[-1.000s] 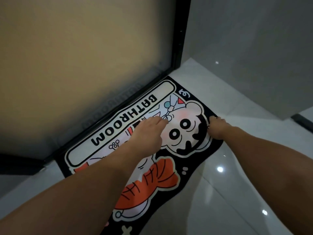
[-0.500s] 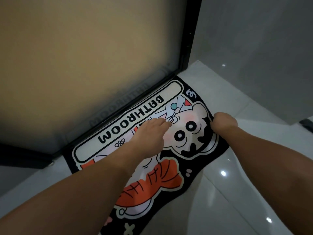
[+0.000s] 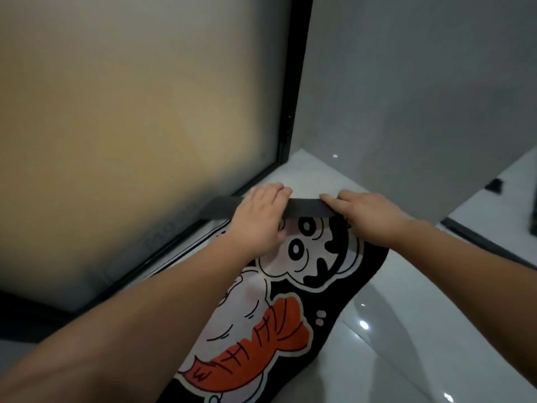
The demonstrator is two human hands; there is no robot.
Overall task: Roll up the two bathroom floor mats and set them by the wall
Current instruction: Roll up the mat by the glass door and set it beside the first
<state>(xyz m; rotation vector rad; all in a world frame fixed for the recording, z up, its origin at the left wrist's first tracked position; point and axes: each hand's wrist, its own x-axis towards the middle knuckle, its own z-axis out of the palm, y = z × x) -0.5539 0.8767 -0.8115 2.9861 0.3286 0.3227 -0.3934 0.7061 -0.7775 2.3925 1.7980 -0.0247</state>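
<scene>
the cartoon mat [image 3: 279, 309] lies on the white tile floor [image 3: 406, 344] along the frosted glass door [image 3: 130, 126], w/ its far end turned back so the dark grey underside shows as a strip, the folded edge [image 3: 305, 207]. left hand [image 3: 258, 222] is curled over that fold near its middle, fingers on top, thumb side hidden. right hand [image 3: 369, 213] pinches the fold at its rt corner, fingers closed on it. only one mat is in view; second can't be seen.

judgement: this is the 1st turn of the roll. to do it well the person prob wants both hands spread evenly across the width, since the left end of the fold near the door looks unsupported and may lag, giving a cone-shaped roll. keep the 1st turn tight & square to the mat's long sides, then push fwd w/ even pressure. the grey wall [image 3: 406, 97] is just beyond.
</scene>
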